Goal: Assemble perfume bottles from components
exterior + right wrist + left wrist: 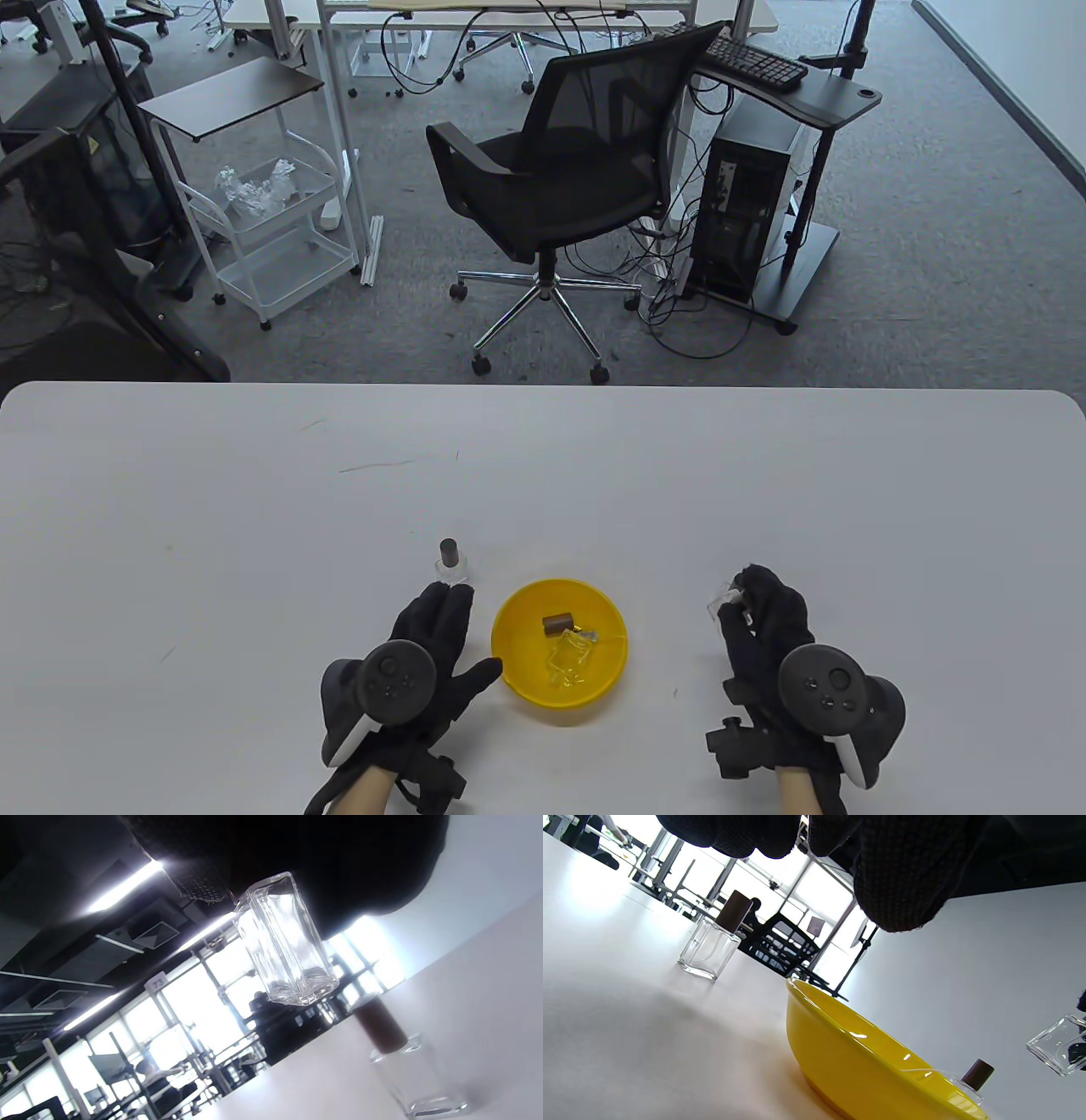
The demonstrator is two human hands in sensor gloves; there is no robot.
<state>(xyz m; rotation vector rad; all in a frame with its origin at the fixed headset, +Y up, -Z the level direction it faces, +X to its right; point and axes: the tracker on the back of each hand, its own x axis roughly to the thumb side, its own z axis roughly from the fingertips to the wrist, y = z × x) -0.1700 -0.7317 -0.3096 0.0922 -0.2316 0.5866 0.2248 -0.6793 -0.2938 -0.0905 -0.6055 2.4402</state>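
Observation:
A clear square bottle with a brown cap (451, 563) stands on the white table (254, 509), just beyond my left hand (462, 632), which lies open, empty and palm down. It also shows in the left wrist view (710, 946). A yellow bowl (517, 671) between the hands holds a loose brown cap (557, 625) and a clear bottle (570, 660). My right hand (742, 598) grips an uncapped clear bottle (284, 942) above the table. A second capped bottle (407, 1069) stands blurred below it, and shows past the bowl's rim (972, 1079).
The table's far edge runs across the middle of the table view. Beyond it stand a black office chair (577, 161), a white cart (271, 229) and a computer stand (755, 204).

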